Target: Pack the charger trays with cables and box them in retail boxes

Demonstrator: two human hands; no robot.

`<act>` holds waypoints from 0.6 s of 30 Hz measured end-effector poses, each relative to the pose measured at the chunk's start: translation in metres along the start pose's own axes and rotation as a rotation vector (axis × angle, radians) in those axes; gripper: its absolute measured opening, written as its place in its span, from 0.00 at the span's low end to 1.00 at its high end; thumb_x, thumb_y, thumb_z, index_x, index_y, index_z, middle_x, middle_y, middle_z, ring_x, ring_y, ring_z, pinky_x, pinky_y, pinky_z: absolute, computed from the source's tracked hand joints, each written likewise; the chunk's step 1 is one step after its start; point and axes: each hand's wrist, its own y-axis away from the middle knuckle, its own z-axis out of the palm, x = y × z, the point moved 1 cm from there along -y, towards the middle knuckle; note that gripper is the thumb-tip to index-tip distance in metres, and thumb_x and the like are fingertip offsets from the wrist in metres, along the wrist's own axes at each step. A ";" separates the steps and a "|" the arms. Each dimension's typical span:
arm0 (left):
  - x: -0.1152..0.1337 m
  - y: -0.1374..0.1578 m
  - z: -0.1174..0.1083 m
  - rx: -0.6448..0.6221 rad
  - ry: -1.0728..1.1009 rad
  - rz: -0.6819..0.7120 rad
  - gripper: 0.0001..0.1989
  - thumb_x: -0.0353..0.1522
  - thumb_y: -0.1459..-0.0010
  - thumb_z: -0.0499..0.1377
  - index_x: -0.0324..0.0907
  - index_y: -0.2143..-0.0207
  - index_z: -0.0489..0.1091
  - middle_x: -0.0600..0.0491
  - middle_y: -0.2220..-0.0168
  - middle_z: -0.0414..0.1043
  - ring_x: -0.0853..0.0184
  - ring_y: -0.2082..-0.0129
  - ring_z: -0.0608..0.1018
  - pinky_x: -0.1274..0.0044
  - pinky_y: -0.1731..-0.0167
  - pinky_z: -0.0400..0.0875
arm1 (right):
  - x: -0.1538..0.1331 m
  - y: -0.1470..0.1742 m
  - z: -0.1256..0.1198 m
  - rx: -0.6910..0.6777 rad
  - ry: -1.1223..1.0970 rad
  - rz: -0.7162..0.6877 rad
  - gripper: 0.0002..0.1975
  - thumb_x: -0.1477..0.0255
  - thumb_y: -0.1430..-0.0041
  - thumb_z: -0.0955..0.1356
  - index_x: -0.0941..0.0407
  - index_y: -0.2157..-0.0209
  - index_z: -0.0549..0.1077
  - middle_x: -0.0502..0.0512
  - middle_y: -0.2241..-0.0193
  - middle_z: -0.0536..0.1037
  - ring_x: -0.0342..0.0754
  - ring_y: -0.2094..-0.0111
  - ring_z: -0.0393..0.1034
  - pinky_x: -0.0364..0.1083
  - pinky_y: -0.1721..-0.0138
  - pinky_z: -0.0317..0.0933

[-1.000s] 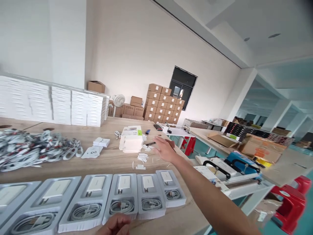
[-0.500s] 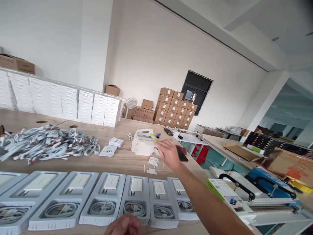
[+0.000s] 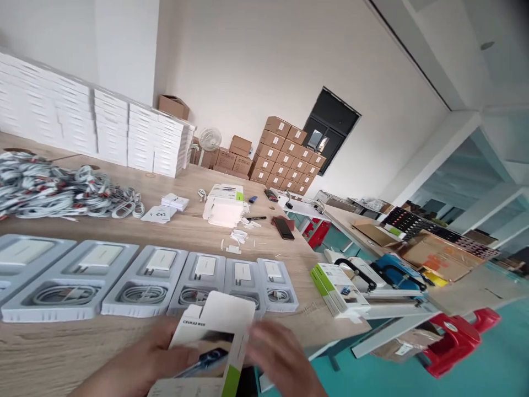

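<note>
My left hand (image 3: 165, 358) is closed around a white printed carton (image 3: 210, 336) with a green lower corner, its top flap standing up. Beside the carton's right side is my right hand (image 3: 276, 353), blurred, fingers stretched towards the edge; I cannot tell whether they touch it. Behind them runs a row of grey plastic trays (image 3: 108, 280). Each fully visible tray holds a white charger (image 3: 160, 259) above a coiled white cable (image 3: 142, 294). The carton hides parts of two trays.
A heap of white cables (image 3: 53, 187) lies left, below stacked white boxes (image 3: 111, 129). Flat cartons (image 3: 224, 211), leaflets (image 3: 159, 214), paper scraps (image 3: 238, 236) and a phone (image 3: 284, 227) lie farther back. Printed boxes (image 3: 339, 289) sit by a sealing machine (image 3: 384, 281) at right.
My right hand has come back from the far carton pile. A carton is now in my left hand, close to me. The view has turned right and down.
</note>
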 end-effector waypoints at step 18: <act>0.053 0.005 0.026 -0.086 -0.363 -0.094 0.15 0.35 0.52 0.60 0.43 0.61 0.77 0.54 0.64 0.80 0.55 0.60 0.78 0.74 0.62 0.68 | 0.005 -0.046 0.018 -0.191 0.086 0.358 0.06 0.71 0.52 0.66 0.53 0.69 0.70 0.52 0.74 0.79 0.51 0.70 0.74 0.43 0.71 0.56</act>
